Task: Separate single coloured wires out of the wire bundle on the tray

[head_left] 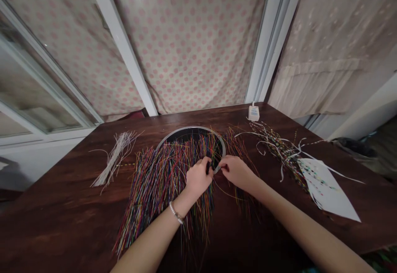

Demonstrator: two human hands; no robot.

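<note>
A metal hoop [173,134] lies on the dark wooden table [62,207]. Many thin multicoloured strands [155,178] hang from its near rim toward me. My left hand [198,178] and my right hand [237,171] meet at the hoop's near right rim. Both are pinched closed on a strand there, fingertips almost touching. A bead bracelet sits on my left wrist. What exactly lies between the fingertips is too small to make out.
A bundle of white strands [114,157] lies at the left. At the right lie a white paper sheet [328,186] and more beaded strands with white ribbons [279,147]. A small white box [253,112] stands at the far edge. Curtains hang behind.
</note>
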